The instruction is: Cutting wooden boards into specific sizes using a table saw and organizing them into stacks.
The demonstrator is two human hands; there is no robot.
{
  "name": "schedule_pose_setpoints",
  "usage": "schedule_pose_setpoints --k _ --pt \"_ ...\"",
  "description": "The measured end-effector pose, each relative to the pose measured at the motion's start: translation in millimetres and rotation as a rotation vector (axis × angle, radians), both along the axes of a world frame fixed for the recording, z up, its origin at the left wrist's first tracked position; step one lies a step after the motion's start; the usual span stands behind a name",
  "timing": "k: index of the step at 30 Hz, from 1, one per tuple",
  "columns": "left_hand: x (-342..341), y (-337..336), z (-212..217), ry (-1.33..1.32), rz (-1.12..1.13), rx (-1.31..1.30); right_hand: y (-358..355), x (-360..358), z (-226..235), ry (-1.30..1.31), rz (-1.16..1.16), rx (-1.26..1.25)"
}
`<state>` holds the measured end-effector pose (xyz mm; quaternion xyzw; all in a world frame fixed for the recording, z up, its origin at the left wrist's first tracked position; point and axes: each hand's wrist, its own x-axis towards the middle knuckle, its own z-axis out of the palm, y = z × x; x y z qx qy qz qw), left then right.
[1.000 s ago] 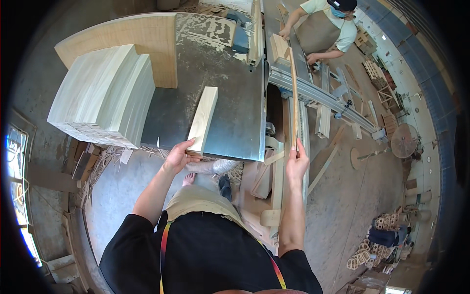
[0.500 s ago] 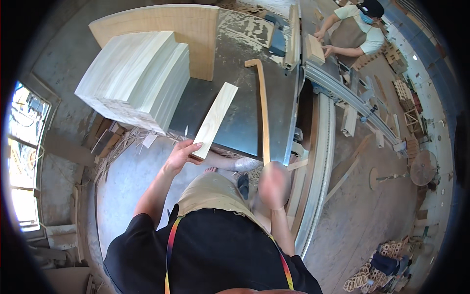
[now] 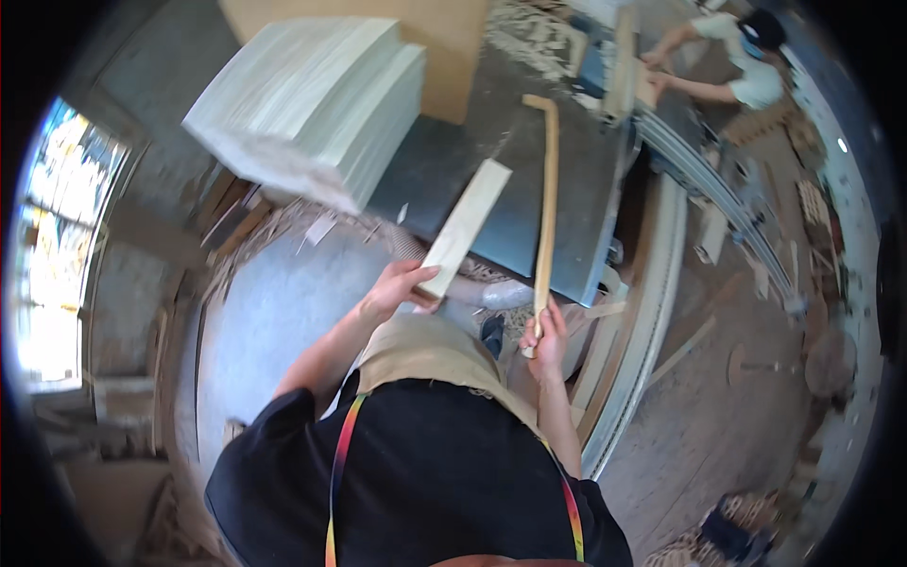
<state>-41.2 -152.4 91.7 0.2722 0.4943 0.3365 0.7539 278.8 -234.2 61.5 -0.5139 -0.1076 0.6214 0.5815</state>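
My left hand (image 3: 402, 285) is closed on the near end of a pale wooden board (image 3: 468, 222), short and flat, whose far part reaches over the dark metal table (image 3: 590, 189). My right hand (image 3: 545, 340) has its fingers wrapped round the near end of a long thin wooden stick (image 3: 549, 198). That stick lies to the right of the board, and its far end bends into a short hook to the left. Whether the stick rests on the tabletop or is slightly raised, I cannot tell.
A tall stack of pale boards (image 3: 302, 104) stands at the table's left, before an upright tan panel (image 3: 453, 66). Along the right runs a metal rail (image 3: 652, 312). At the far right a co-worker (image 3: 723, 71) handles wood behind a fence (image 3: 619, 71). Offcuts litter the floor.
The whole view has shifted, so the table and stack appear farther right. My right hand, blurred before at the stick's near end, now shows clearly gripping it. My left hand still holds the board.
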Motion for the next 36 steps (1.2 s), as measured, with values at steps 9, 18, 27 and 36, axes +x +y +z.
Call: schedule_pose_setpoints --k 9,18,27,36 --pt "24 48 -5 -0.044 -0.035 0.044 12 24 48 -0.363 -0.086 0.100" --pt "41 65 -7 -0.078 -0.021 -0.009 41 62 38 -1.309 -0.284 0.340" --pt "45 76 -12 -0.062 -0.034 -0.042 58 74 52 -1.368 -0.257 0.187" --pt "41 75 -8 -0.057 -0.051 -0.030 95 85 71 -1.422 -0.242 0.141"
